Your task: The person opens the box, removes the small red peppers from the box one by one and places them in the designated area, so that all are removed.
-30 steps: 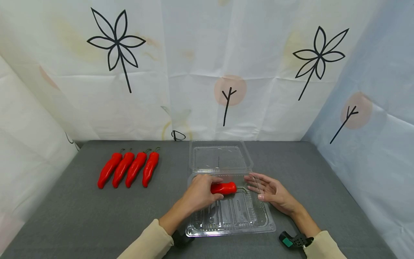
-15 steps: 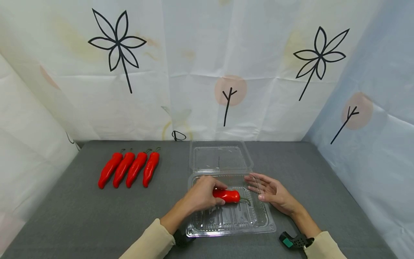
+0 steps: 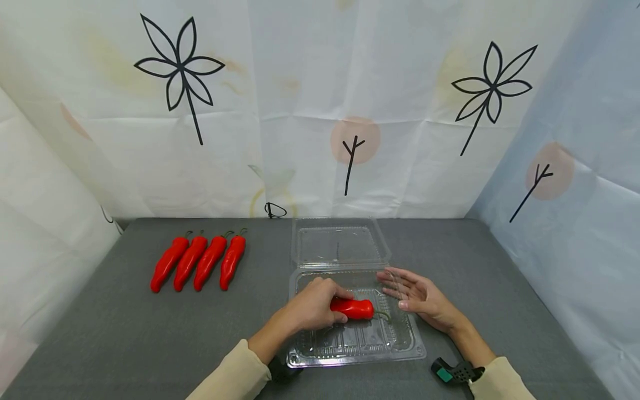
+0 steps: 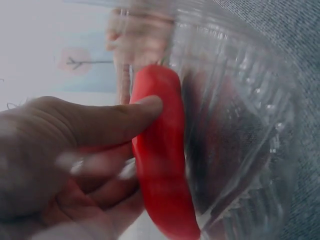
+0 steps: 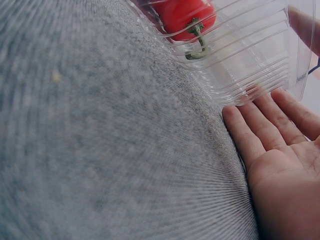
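Observation:
My left hand [image 3: 315,304] pinches a red chili pepper [image 3: 356,309] between thumb and fingers, inside the base of a clear plastic clamshell box [image 3: 360,349]. In the head view the pepper lies sideways, its green stem pointing right. The left wrist view shows the thumb [image 4: 120,117] across the red pepper [image 4: 167,150], whose stem end is hidden there. At the box's right side is my right hand [image 3: 425,300], fingers extended. The right wrist view has those straight fingers [image 5: 265,120] against the clear side wall, with the pepper's stem [image 5: 199,42] seen through the plastic.
Several more red peppers [image 3: 211,261] lie in a row at the back left of the grey table [image 3: 125,339]. The clear lid [image 3: 340,244] is folded back behind the base. White printed cloth [image 3: 300,111] stands behind and at both sides.
My left hand has carried the pepper toward the front of the box and slightly right. The right hand and the row of peppers have stayed in place.

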Action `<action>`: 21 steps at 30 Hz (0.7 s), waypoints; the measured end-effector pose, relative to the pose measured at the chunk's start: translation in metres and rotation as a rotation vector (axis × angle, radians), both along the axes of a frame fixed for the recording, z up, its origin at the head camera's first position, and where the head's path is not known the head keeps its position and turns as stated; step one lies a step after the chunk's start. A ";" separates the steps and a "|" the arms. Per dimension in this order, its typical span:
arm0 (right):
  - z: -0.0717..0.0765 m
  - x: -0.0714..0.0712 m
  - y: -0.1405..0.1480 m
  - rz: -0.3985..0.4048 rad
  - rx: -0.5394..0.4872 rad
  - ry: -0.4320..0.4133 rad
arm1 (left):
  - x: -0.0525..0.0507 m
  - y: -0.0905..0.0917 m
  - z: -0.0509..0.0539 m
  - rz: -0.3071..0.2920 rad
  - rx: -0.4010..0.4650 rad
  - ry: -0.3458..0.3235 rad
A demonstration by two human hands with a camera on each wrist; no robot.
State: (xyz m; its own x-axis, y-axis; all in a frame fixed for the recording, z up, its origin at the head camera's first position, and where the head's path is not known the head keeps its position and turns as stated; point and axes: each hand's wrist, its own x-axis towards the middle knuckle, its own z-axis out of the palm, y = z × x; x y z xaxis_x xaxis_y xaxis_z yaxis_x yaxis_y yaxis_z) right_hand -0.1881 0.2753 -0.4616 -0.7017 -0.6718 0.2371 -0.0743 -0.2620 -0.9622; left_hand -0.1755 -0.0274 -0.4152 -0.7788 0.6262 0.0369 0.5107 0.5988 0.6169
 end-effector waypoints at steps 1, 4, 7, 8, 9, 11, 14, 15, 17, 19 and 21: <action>0.000 0.000 0.000 -0.002 0.001 -0.005 | 0.000 0.000 0.000 -0.004 -0.002 0.004; 0.000 0.000 0.000 -0.005 0.003 -0.012 | 0.001 -0.001 0.000 -0.013 -0.005 0.009; 0.000 0.000 0.000 -0.002 0.001 -0.009 | 0.002 -0.002 0.000 -0.022 -0.001 0.014; 0.000 0.000 0.000 -0.003 0.001 -0.009 | 0.002 -0.002 0.000 -0.024 0.002 0.019; -0.001 0.001 0.000 -0.004 0.002 -0.011 | 0.003 -0.002 0.001 -0.025 0.005 0.024; -0.001 0.001 0.000 -0.011 0.007 -0.021 | 0.004 -0.003 0.002 -0.024 0.021 0.033; -0.002 0.000 0.000 -0.027 0.020 -0.031 | 0.005 -0.005 0.005 -0.010 0.049 0.042; -0.002 0.000 0.001 -0.030 0.025 -0.029 | 0.005 -0.006 0.006 -0.005 0.068 0.039; -0.003 -0.001 0.001 -0.032 0.030 -0.020 | 0.005 -0.008 0.009 0.009 0.105 0.029; -0.004 -0.001 0.002 -0.032 0.031 -0.014 | 0.005 -0.011 0.011 0.024 0.150 0.008; -0.004 -0.002 0.002 -0.029 0.030 -0.010 | 0.005 -0.014 0.012 0.039 0.198 -0.015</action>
State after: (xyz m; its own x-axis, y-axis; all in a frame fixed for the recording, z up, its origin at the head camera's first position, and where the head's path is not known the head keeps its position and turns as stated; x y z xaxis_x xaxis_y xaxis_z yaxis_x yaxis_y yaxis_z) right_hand -0.1897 0.2775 -0.4658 -0.7234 -0.6577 0.2100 -0.0715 -0.2313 -0.9703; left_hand -0.1708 -0.0417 -0.4034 -0.8039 0.5770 0.1441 0.4790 0.4846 0.7319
